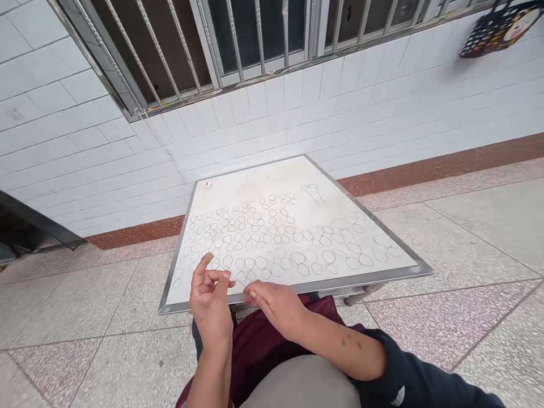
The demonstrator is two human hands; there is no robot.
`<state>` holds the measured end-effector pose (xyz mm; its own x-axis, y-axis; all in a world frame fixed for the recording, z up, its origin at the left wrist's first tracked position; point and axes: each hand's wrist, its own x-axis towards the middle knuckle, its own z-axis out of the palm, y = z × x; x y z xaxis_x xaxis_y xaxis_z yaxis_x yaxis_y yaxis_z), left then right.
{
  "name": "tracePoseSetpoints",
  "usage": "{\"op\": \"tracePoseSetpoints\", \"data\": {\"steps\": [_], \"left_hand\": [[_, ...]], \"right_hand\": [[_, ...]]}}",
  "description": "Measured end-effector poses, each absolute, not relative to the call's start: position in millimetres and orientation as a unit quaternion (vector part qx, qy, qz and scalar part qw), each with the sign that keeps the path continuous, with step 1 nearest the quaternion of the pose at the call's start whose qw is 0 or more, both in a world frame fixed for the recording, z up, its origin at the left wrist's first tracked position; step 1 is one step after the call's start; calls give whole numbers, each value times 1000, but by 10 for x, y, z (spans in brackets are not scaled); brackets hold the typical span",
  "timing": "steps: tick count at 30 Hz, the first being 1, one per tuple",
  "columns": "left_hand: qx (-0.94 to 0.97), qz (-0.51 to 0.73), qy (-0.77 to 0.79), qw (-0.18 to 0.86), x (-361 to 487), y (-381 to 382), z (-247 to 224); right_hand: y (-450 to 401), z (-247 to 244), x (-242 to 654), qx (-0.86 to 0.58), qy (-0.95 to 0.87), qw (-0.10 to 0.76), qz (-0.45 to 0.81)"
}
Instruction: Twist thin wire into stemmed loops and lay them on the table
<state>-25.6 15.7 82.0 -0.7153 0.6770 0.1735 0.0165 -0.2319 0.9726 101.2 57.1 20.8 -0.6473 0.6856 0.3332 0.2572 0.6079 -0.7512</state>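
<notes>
Over the near edge of a white-topped table with a grey metal rim, the person's two hands are raised close together, a narrow gap between them. The left hand shows its palm side, index finger bent upward and thumb reaching across towards the other fingers; whether it pinches anything, I cannot tell. The right hand has its thumb and fingertips pressed together, pointing towards the left; any strand between them is too fine to make out. Beyond the hands, thin dark loops, many shaped like figure-eights, lie in uneven rows across the near and middle parts of the tabletop, some touching or overlapping. Farther back on the right lies a looped piece with strands trailing from it, and a small red-and-white object sits near the far left corner. A barred window is set in the white tiled wall behind
</notes>
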Motion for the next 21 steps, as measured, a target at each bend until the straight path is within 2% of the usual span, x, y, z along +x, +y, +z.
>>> {"op": "tracePoseSetpoints", "data": {"steps": [14, 21], "left_hand": [[316, 735, 560, 213, -361, 80, 842], [335, 719, 573, 205, -383, 19, 881]], "right_hand": [[448, 137, 1091, -250, -848, 322, 339], [482, 298, 1239, -220, -889, 329, 232]]}}
